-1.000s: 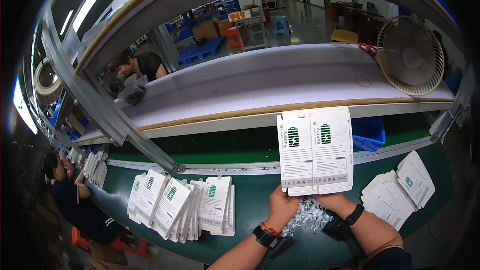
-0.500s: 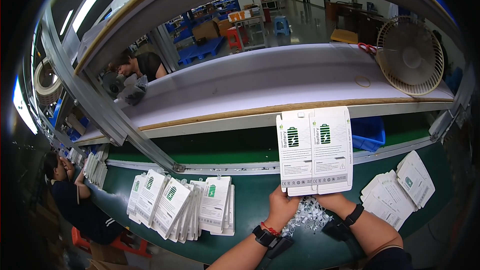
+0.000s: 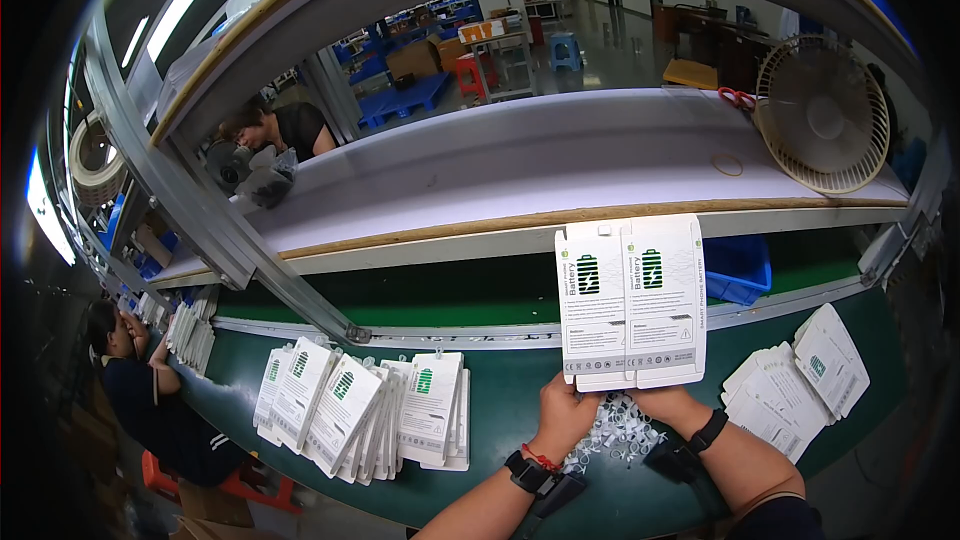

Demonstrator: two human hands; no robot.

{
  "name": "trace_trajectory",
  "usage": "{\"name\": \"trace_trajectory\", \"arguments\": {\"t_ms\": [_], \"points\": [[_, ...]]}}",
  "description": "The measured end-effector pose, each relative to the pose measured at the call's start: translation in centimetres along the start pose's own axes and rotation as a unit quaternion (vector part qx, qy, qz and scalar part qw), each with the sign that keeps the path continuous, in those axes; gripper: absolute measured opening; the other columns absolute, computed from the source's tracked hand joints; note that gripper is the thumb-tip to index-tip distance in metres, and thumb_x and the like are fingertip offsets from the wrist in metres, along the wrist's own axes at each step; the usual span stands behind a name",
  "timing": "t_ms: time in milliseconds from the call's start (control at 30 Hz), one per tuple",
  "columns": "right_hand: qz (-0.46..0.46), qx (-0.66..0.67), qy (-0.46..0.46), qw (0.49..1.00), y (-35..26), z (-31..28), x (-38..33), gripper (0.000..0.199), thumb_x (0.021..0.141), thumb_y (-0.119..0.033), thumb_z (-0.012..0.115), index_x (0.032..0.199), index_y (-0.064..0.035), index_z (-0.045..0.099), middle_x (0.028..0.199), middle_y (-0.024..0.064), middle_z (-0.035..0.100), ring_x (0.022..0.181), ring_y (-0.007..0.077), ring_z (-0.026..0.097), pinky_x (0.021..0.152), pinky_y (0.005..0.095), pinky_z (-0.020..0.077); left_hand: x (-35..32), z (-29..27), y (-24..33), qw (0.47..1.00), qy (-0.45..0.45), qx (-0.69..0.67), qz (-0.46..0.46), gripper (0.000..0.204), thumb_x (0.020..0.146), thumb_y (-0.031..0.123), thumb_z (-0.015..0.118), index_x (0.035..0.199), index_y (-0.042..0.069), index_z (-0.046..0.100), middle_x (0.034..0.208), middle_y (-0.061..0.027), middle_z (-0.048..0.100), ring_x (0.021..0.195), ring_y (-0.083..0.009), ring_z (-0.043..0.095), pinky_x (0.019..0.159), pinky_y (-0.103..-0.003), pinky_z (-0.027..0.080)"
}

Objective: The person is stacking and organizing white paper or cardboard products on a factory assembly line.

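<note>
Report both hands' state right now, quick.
Left hand: closed, holding the flat white packaging near its lower left.
Right hand: closed, holding the same packaging at its lower edge, farther right.

Cartons (image 3: 632, 295): smallest print (image 3: 592, 305) unreadable. Below them, left hand (image 3: 565, 418) and right hand (image 3: 668, 406): partly hidden. Blue bin (image 3: 740, 272), right of cartons: left part hidden behind them. White bits (image 3: 618, 432), below cartons: too small to tell apart. Left forearm (image 3: 480, 502), below cartons: cut off by lower edge.
</note>
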State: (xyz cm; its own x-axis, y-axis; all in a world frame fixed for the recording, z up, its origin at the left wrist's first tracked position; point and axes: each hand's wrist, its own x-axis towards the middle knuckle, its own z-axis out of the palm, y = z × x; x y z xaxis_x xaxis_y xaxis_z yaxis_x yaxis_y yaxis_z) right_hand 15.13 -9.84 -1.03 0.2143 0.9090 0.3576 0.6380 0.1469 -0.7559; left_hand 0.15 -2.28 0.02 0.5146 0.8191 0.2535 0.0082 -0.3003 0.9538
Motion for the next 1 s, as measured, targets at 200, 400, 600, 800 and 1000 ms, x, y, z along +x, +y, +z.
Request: {"name": "trace_trajectory", "arguments": {"t_ms": [200, 400, 600, 800, 1000], "points": [[-0.001, -0.040, -0.014, 0.999, 0.9, 0.1, -0.3, 0.035, 0.079, -0.013, 0.064, 0.113, -0.0062, 0.056, 0.110, 0.0103, 0.058, 0.103, 0.0255, 0.053, 0.089, 0.0352, 0.0409, 0.1, 0.0, 0.2, 1.000, 0.000, 0.002, 0.001, 0.019, 0.072, 0.005, 0.064, 0.091, 0.003, 0.064, 0.087, -0.0139, 0.065, 0.079, -0.0274, 0.065, 0.067, -0.032, 0.049], [-0.030, -0.034, 0.013, 0.999, 0.5, 0.0, -0.2, 0.038, 0.078, -0.010, 0.065, 0.114, -0.0061, 0.055, 0.111, 0.0105, 0.057, 0.103, 0.0255, 0.052, 0.090, 0.0354, 0.0408, -0.1, 0.0, -0.1, 1.000, -0.002, -0.001, -0.001, 0.018, 0.073, 0.006, 0.064, 0.091, 0.003, 0.063, 0.086, -0.0131, 0.065, 0.075, -0.0251, 0.065, 0.065, -0.031, 0.049], [0.018, 0.056, 0.017, 0.998, 0.3, 0.0, -0.1, 0.038, 0.078, -0.010, 0.066, 0.114, -0.0060, 0.055, 0.111, 0.0098, 0.057, 0.102, 0.0239, 0.053, 0.089, 0.0345, 0.0410, -0.1, 0.0, -0.2, 1.000, -0.006, -0.002, -0.002, 0.017, 0.074, 0.006, 0.064, 0.091, 0.003, 0.063, 0.085, -0.0129, 0.065, 0.075, -0.0235, 0.065, 0.065, -0.031, 0.049], [0.006, 0.030, 0.035, 0.999, 0.8, 0.3, -0.3, 0.039, 0.077, -0.010, 0.068, 0.114, -0.0058, 0.055, 0.111, 0.0095, 0.057, 0.102, 0.0235, 0.053, 0.088, 0.0337, 0.0421, 0.0, -0.1, 0.9, 1.000, -0.021, 0.021, 0.001, 0.018, 0.074, 0.007, 0.064, 0.092, 0.003, 0.063, 0.087, -0.0128, 0.066, 0.081, -0.0260, 0.065, 0.069, -0.032, 0.049], [-0.013, 0.000, 0.014, 1.000, -0.1, 0.0, 0.1, 0.030, 0.081, -0.013, 0.059, 0.110, -0.0039, 0.055, 0.107, 0.0143, 0.057, 0.100, 0.0287, 0.053, 0.086, 0.0375, 0.0424, 0.0, -0.2, 0.7, 0.999, -0.038, 0.019, 0.008, 0.021, 0.075, 0.009, 0.063, 0.094, 0.003, 0.063, 0.090, -0.0145, 0.065, 0.083, -0.0272, 0.064, 0.071, -0.032, 0.049]]}}
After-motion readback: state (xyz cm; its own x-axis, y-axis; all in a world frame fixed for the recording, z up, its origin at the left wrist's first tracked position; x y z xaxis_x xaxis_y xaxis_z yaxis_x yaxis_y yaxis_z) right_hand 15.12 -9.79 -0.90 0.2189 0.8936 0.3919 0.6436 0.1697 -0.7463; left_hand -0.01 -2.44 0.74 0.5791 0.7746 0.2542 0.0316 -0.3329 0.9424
